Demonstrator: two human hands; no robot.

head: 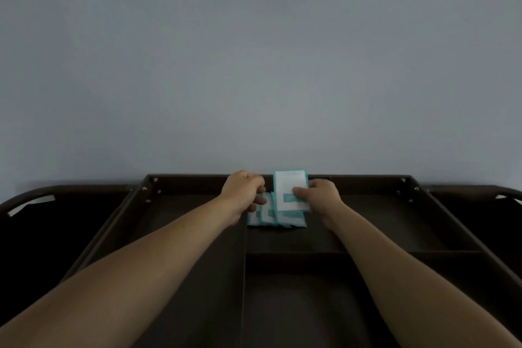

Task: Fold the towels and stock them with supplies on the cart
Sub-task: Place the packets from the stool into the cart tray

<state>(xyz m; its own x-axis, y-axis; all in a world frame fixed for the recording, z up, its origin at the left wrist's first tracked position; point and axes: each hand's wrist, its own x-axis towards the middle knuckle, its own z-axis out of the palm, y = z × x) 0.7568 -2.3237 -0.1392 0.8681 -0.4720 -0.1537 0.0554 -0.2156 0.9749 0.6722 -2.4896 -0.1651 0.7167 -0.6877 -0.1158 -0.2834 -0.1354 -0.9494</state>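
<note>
The right hand (317,195) pinches one packet (291,188) by its edge; the left hand (245,192) grips fanned packets (282,220) at the cart's (395,220) far end. They look light, thin and slippery.

Head view was dim and underexposed throughout. Wall (254,51) read as flat grey-blue, lightest near its lower centre and darkening toward the top and corners. Light was diffuse, with soft shading along the forearms. Dark cart (296,305) held little detail; dividers barely separated from compartment floors. White-and-teal packets (291,192) were the brightest items, slightly soft, print illegible. Wide-angle distortion bowed the side rails (34,192) at both edges. Small bright patches showed beneath them.
</note>
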